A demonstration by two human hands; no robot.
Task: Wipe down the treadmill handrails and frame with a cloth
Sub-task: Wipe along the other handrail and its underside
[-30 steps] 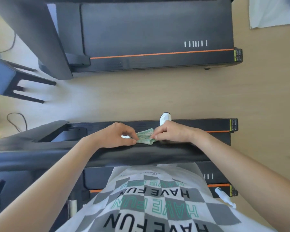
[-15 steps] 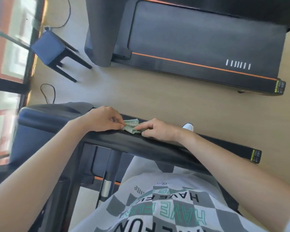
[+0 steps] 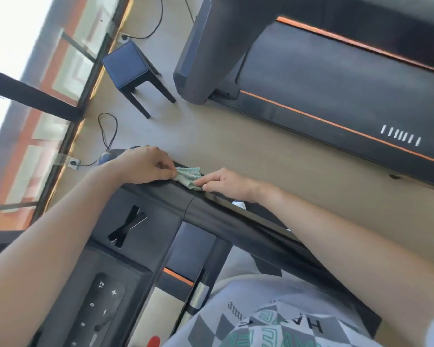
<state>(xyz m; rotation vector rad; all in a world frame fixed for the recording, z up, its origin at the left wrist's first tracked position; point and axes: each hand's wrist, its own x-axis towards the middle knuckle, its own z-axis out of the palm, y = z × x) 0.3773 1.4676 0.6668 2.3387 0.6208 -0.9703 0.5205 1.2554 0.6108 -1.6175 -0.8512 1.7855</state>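
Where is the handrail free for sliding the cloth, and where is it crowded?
Free: the handrail stretch behind the right hand, below that forearm; also the floor before the neighbouring treadmill. Crowded: the corner by the console, where the left hand and right hand pinch the cloth.

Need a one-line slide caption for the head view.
Head view: left hand and right hand pinch a green cloth on the black treadmill handrail; second treadmill and blue stool beyond.

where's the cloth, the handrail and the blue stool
cloth (image 3: 189,177): head view, middle of the crumpled fabric
handrail (image 3: 248,236): head view, its black top
blue stool (image 3: 124,65): head view, seat top
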